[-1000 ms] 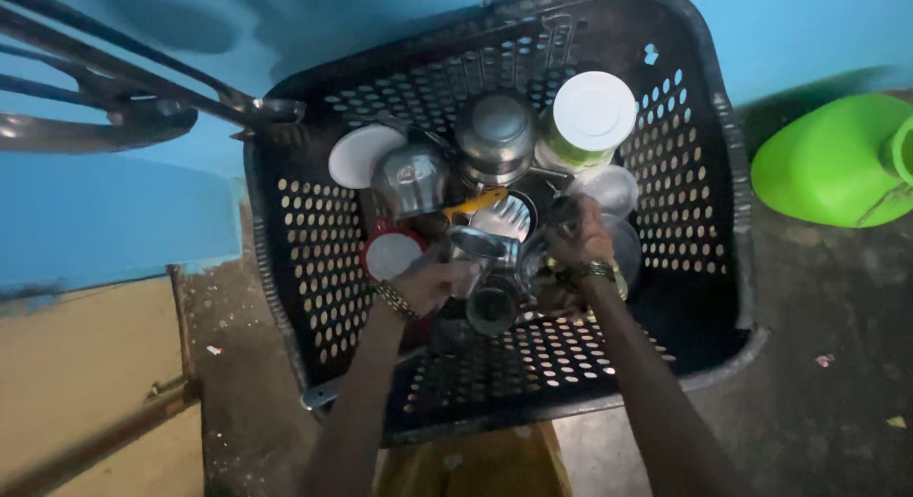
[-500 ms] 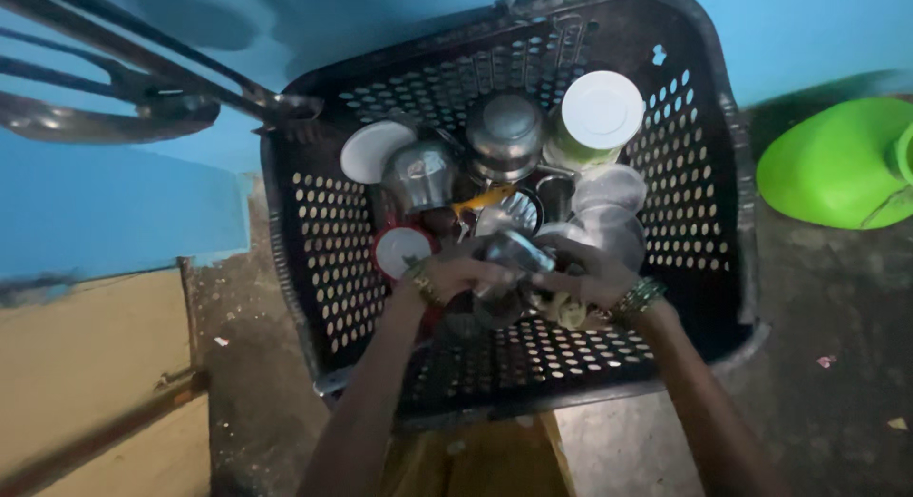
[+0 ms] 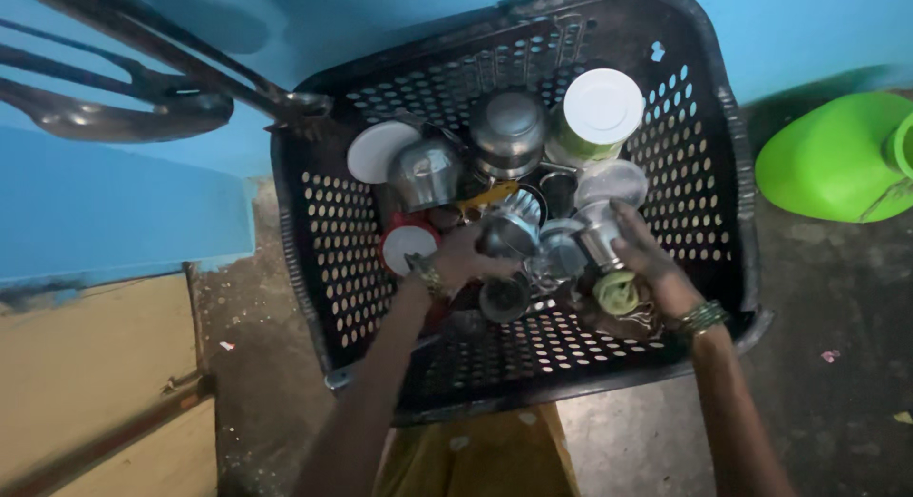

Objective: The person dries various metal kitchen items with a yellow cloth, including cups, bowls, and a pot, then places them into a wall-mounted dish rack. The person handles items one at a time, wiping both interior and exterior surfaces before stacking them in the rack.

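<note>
From above, both hands are down in a black perforated basket (image 3: 323,259) crowded with shiny steel cups, white lids and a green jar (image 3: 594,116). The left hand (image 3: 461,259) has its fingers curled round a small steel cup (image 3: 507,233) near the middle. Just beside it, the right hand (image 3: 647,259) grips another steel tumbler (image 3: 599,238), its polished side catching the light.

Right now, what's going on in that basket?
A person is reaching with both hands into a black perforated plastic basket packed with steel vessels and white-lidded jars. The left hand rests on a small steel cup near the middle. The right hand grips a steel tumbler beside it. A white-lidded green jar stands at the far side, and a green plastic container lies on the floor outside.
</note>
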{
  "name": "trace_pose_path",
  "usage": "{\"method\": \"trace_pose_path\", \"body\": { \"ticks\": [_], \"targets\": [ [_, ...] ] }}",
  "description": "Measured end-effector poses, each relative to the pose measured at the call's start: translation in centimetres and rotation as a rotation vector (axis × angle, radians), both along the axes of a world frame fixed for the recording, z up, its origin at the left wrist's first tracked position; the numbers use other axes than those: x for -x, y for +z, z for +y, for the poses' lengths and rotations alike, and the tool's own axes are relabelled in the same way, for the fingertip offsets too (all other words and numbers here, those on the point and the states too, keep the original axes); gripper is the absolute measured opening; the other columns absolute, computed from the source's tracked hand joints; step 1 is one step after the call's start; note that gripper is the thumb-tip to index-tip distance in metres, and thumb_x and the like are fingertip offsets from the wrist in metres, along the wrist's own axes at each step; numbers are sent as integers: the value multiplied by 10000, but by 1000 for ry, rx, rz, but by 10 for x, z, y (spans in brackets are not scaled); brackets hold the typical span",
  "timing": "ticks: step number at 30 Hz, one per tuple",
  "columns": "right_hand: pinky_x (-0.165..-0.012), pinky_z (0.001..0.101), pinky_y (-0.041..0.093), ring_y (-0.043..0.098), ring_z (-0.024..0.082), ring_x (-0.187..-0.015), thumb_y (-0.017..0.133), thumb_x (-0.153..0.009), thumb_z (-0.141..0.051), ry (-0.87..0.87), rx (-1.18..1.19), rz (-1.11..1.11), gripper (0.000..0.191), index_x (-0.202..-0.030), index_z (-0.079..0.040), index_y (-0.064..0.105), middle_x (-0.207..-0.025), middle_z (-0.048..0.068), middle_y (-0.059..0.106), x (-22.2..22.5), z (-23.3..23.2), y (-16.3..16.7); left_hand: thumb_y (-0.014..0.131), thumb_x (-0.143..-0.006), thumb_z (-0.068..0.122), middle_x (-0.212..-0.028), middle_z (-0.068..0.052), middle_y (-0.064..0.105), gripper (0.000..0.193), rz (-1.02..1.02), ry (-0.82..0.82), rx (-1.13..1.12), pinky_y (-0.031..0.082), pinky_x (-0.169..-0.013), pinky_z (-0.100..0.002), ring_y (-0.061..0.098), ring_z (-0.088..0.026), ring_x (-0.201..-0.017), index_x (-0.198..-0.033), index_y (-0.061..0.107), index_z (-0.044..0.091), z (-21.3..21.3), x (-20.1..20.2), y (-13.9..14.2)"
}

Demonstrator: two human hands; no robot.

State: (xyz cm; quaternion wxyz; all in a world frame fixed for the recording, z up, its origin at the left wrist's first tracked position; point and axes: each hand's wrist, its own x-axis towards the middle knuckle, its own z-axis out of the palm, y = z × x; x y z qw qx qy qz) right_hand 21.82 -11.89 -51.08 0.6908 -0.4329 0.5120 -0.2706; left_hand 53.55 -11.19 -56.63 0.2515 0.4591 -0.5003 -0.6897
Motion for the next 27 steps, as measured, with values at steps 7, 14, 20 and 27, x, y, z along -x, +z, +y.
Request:
{"method": "trace_pose_path", "body": {
  "ticks": [7, 14, 20, 27],
  "targets": [
    [-879, 430, 551, 617, 289, -1145, 621, -932, -199, -311, -121, -123, 484, -1344, -229, 370, -1346, 164, 571, -33, 18, -1, 900, -593, 324, -1250, -100, 673, 953, -258, 111, 113, 544, -953, -342, 662, -211, -1118, -1421, 492, 86, 14, 29, 22],
    [-1169, 614, 330, 575, 238, -1260, 579, -1018, -350, 456, 594, 969, 340, -1290, -147, 564, -1279, 76, 598, -84, 33, 34, 926, -582, 317, -1187, -93, 713, 869, -238, 124, 179, 564, -942, -337, 678, -191, -1076, -1342, 572, 90, 15, 24, 30],
    [-1110, 478, 409, 454, 313, -1410, 546, -1008, -283, 248, 428, 282, 403, -1373, -110, 547, -1594, 170, 335, -89, 31, 44, 874, -595, 327, -1124, -65, 740, 854, -240, 66, 86, 576, -909, -336, 715, -160, -1024, -1360, 565, 106, 15, 11, 29],
    [-839, 477, 575, 694, 332, -1080, 583, -931, -174, -74, 106, 550, 480, -1403, -215, 503, -1327, 157, 635, -59, -5, 16, 862, -799, 206, -1145, -79, 688, 609, 157, 136, -16, 521, -891, -357, 629, -204, -1022, -1311, 595, 14, 5, -10, -19]
  ]
}}
